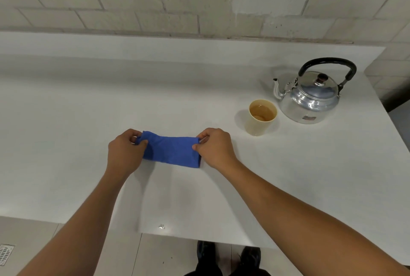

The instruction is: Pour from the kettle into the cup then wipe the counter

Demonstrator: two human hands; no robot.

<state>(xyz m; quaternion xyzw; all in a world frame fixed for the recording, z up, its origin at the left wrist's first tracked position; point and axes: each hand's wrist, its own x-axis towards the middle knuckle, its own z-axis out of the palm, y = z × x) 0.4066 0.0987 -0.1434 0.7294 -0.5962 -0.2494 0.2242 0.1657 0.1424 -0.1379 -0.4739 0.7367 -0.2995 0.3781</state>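
Note:
A folded blue cloth (172, 149) lies on the white counter (77, 131) in front of me. My left hand (124, 153) pinches its left end and my right hand (216, 149) pinches its right end. To the right stands a beige cup (261, 118) with brownish liquid inside. Just behind and right of the cup sits a shiny metal kettle (310, 98) with a black handle, its spout pointing left. Neither hand touches the cup or the kettle.
A brick wall (155, 4) rises behind the counter. The counter's right edge runs past the kettle and its front edge is close to my body. Below are the floor, a drain grate (5, 253) at the left and my shoes (228, 255).

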